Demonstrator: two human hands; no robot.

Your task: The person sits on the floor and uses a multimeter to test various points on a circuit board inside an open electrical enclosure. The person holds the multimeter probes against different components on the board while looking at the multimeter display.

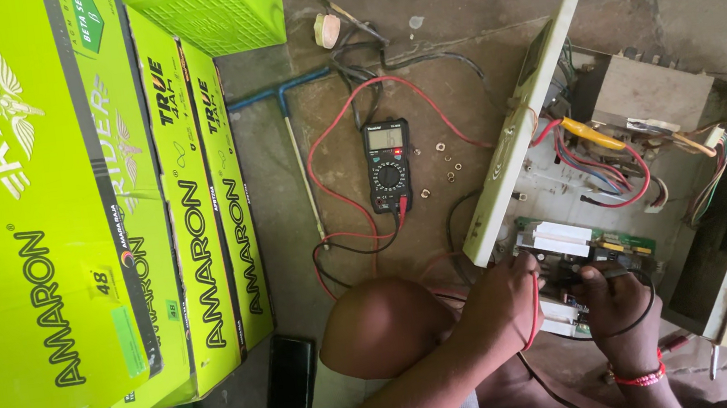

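Green circuit board [616, 241] sits low inside the opened cream metal case [518, 132] on the concrete floor, and both hands are down on its near edge. Left hand [505, 299] is curled shut around the red probe lead [536, 307], which runs over the knuckles; the tip is hidden under the fingers so the exact contact spot can't be told. Right hand [615, 302], with a red bracelet at the wrist, is closed on the black lead [648, 302] and pressed beside the white connector block [560, 239]. The two hands are near but not touching. Black meter [388, 165] lies flat on the floor well to the left of the case, screen up, both leads looping back to it past the bent knee [384, 323]. Doing this well, as I judge it: keep each tip planted on one point only, hold the hands apart so the tips never bridge, brace the wrists on the case edge, glance at the meter without shifting grip. Loose red and blue wires [607, 167] hang just above the board and could snag. Small nuts [444, 163] lie scattered by the meter, a blue-handled T wrench [293, 129] and lime-green cartons [58, 225] are further left, a dark phone [289, 382] is by the knee
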